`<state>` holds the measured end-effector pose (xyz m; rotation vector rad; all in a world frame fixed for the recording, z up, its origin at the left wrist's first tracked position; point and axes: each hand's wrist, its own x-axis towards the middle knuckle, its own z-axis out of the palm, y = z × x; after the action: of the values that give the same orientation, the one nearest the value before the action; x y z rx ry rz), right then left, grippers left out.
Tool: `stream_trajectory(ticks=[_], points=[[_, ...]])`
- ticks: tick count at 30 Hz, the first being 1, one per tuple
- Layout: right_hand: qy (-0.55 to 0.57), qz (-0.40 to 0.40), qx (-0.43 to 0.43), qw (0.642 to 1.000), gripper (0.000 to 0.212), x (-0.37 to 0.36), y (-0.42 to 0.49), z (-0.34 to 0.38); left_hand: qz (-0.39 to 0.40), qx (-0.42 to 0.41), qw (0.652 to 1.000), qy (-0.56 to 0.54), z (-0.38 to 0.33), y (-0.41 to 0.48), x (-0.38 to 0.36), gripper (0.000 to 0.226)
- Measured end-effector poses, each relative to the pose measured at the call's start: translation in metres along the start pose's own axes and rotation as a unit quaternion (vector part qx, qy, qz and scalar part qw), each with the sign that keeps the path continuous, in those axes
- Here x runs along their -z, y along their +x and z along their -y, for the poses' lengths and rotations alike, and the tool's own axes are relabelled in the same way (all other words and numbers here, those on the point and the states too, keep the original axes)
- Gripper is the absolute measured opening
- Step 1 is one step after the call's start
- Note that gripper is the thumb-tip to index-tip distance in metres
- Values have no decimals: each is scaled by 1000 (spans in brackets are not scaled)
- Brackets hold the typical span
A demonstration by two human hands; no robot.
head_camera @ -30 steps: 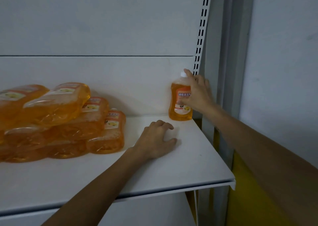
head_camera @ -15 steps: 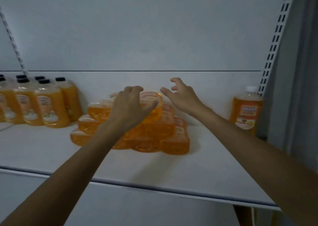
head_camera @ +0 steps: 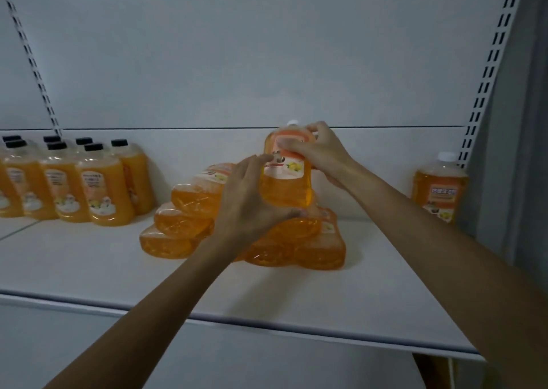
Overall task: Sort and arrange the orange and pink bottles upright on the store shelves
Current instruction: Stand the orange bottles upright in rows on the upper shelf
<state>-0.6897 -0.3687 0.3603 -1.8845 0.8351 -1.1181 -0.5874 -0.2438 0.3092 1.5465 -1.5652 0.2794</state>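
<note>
- Both hands hold one orange bottle (head_camera: 286, 181) above the middle of the shelf (head_camera: 296, 299), cap up and nearly upright, just over the pile (head_camera: 184, 210) of bottles lying on their sides.
- The left hand (head_camera: 249, 199) wraps the bottle's lower body, fingers curled along its side and thumb under the base. This probably takes the weight while the bottle is turned upright.
- The right hand (head_camera: 323, 151) pinches the shoulder and label below the white cap, fingers curled over the front. It likely steers the tilt.
- The two-handed grip suits a full, slippery bottle drawn off a loose stack. The stack could shift as pieces leave it.
- A white-capped bottle (head_camera: 439, 193) stands alone at the back right corner, beside the slotted upright (head_camera: 486, 86), apparently the start of a row.
- Black-capped bottles (head_camera: 98, 187) stand in tight ranks towards the back left.
- Open room lies between the pile and the right corner, and along the whole front edge. The bare stretch beside the lone bottle looks like the natural spot to set this one down.
- The right edge is close to that spot, so placement wants care.
</note>
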Motion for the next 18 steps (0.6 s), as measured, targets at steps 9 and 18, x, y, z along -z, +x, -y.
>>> stream_trajectory(ticks=[9,18], points=[[-81,-15,91,992,85,111,-60,-4,106,28,973,-205,-79,-14,-93,137],[-196,43,-19,980,100,209,-98,-62,194,-1,942,-275,-132,-35,-185,121]])
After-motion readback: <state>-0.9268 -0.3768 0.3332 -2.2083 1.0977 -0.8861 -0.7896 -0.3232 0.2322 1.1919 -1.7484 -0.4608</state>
